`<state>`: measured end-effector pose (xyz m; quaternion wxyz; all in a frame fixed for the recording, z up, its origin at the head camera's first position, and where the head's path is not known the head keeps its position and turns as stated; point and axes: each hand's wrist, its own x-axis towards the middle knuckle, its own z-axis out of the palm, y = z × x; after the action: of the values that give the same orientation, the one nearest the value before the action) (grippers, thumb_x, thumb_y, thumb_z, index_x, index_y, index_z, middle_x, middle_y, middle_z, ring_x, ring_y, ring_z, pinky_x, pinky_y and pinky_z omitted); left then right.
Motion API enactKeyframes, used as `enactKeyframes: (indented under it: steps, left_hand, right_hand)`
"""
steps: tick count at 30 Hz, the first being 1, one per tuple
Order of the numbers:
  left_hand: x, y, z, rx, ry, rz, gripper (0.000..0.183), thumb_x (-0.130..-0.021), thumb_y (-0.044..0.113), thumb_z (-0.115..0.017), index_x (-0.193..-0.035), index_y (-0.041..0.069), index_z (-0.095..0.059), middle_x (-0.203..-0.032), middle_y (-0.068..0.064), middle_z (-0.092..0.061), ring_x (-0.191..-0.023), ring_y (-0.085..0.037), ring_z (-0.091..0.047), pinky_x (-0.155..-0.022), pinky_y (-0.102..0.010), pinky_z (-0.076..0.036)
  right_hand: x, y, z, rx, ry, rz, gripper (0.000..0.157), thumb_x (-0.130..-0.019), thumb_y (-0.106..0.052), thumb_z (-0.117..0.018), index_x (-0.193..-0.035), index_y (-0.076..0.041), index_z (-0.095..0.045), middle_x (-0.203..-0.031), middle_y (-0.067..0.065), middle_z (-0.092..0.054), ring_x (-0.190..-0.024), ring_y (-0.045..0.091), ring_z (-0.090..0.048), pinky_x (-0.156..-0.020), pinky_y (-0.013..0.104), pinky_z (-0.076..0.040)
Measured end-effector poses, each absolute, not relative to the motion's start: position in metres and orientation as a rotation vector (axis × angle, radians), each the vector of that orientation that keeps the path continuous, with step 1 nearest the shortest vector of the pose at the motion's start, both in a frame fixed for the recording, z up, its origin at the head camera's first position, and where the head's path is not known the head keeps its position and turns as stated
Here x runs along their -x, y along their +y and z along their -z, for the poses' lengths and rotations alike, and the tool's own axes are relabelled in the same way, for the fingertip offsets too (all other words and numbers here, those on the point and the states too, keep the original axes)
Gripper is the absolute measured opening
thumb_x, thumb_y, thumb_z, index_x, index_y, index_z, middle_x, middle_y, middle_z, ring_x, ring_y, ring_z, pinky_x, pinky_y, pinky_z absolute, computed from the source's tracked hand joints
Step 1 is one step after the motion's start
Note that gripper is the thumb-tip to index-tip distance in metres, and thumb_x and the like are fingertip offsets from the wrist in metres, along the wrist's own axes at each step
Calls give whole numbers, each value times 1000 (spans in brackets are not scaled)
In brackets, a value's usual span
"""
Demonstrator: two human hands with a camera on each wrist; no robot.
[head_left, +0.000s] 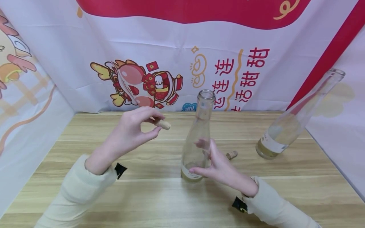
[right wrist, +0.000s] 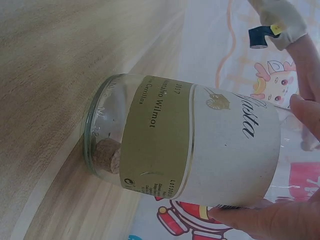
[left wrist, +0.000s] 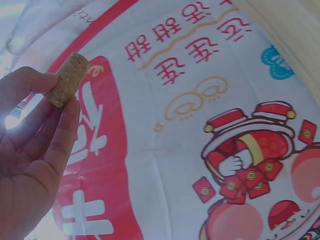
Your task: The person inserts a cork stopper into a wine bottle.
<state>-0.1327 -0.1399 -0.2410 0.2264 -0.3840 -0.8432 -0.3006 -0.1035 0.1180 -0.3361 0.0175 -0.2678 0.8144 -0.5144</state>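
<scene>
My left hand point(head_left: 134, 126) pinches a cork point(head_left: 163, 124) between thumb and fingertips, to the left of the bottle's neck and apart from it. The left wrist view shows this speckled cork point(left wrist: 69, 80) up close. My right hand point(head_left: 219, 164) grips the lower body of a clear glass bottle point(head_left: 196, 142), which is upright, slightly tilted, with an uncorked mouth. Its white and olive label point(right wrist: 165, 135) faces the right wrist camera. Through the glass near the base a cork point(right wrist: 106, 156) shows; whether it lies inside or behind I cannot tell.
A second clear bottle point(head_left: 296, 123) with a similar label stands at the right of the wooden table point(head_left: 142, 196). Another cork point(head_left: 232, 155) lies on the tabletop just beyond my right hand. A printed cloth point(head_left: 159, 38) hangs along the back edge.
</scene>
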Motion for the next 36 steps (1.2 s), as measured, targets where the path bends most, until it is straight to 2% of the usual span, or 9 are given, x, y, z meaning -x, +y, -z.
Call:
enactKeyframes:
  steps: [6, 12, 20, 25, 28, 31, 32, 36]
  left_hand:
    - [129, -130, 224, 1082, -2157, 833, 30, -71, -2, -73, -100, 2, -68, -94, -5, -66, -82, -11, -61, -76, -19, -48]
    - [127, -119, 206, 1118, -2044, 888, 28, -74, -4, -69, -101, 0, -68, -95, -9, -64, -80, -11, -59, -68, -14, -45]
    - [122, -103, 181, 1135, -1927, 917, 27, -79, -2, -65, -105, -4, -66, -97, -13, -63, -85, -15, -58, -69, -18, -46]
    - [128, -100, 174, 1201, -1866, 998, 30, -84, 7, -62, -114, 7, -64, -103, -2, -63, -88, -14, -59, -73, -24, -52]
    - [128, -96, 169, 1227, -1819, 1072, 27, -85, 7, -60, -112, 3, -63, -104, -5, -64, -90, -15, -60, -76, -28, -53]
    - [119, -87, 160, 1216, -1773, 1124, 23, -82, -3, -62, -103, -13, -61, -99, -18, -63, -86, -17, -62, -76, -27, -53]
    - [117, -85, 157, 1222, -1761, 1133, 22, -81, -6, -62, -102, -15, -61, -98, -21, -62, -85, -17, -62, -76, -27, -53]
    - [116, -77, 152, 1241, -1744, 1165, 23, -79, -11, -61, -102, -16, -60, -97, -24, -62, -81, -17, -62, -76, -26, -53]
  right_hand:
    - [104, 118, 336, 840, 2520, 1608, 88, -66, -9, -80, -134, -3, -24, -132, 18, -44, -122, 30, -43, -97, 46, -38]
    - [104, 118, 337, 857, 2522, 1604, 89, -66, -10, -80, -134, -4, -24, -132, 18, -43, -121, 30, -44, -96, 46, -39]
    - [104, 118, 337, 862, 2534, 1613, 89, -65, -8, -81, -134, -2, -26, -130, 18, -45, -120, 30, -45, -95, 44, -41]
    - [104, 118, 337, 855, 2555, 1596, 88, -64, -9, -81, -133, 0, -26, -130, 19, -46, -119, 30, -45, -96, 44, -40]
    - [104, 118, 337, 851, 2561, 1590, 88, -64, -10, -81, -133, -1, -26, -130, 19, -46, -120, 30, -45, -96, 45, -39]
    - [104, 118, 337, 853, 2567, 1586, 88, -64, -10, -81, -133, 0, -27, -130, 19, -46, -120, 30, -45, -96, 45, -39]
    - [104, 118, 337, 854, 2569, 1584, 88, -64, -10, -81, -133, 0, -27, -130, 19, -46, -119, 30, -45, -96, 44, -40]
    - [104, 118, 338, 850, 2567, 1585, 88, -64, -10, -81, -133, 0, -27, -130, 18, -47, -120, 30, -45, -96, 44, -39]
